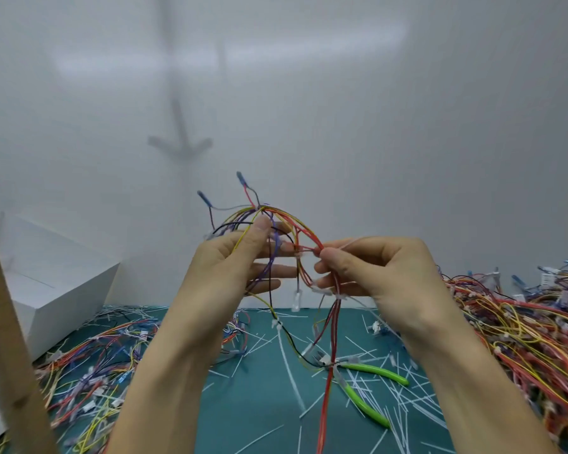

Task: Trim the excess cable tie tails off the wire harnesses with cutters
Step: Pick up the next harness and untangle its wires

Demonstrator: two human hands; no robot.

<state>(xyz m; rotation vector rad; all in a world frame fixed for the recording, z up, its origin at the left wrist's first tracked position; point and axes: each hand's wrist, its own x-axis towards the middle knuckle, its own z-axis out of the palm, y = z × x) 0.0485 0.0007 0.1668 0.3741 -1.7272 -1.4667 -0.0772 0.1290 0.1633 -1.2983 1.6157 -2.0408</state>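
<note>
left hand (240,257), right hand (374,273) pinch multicoloured wire harness (295,231) | green-handled steel cutters (377,371) lie at 6 o'clock below, nearer right hand

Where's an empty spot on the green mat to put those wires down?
Barest mat: the near middle, between the left wire pile and the cutters, almost bare. Crowded: thick cut tails right of the cutters, the right wire pile, and where the held harness dangles onto the mat.
</note>
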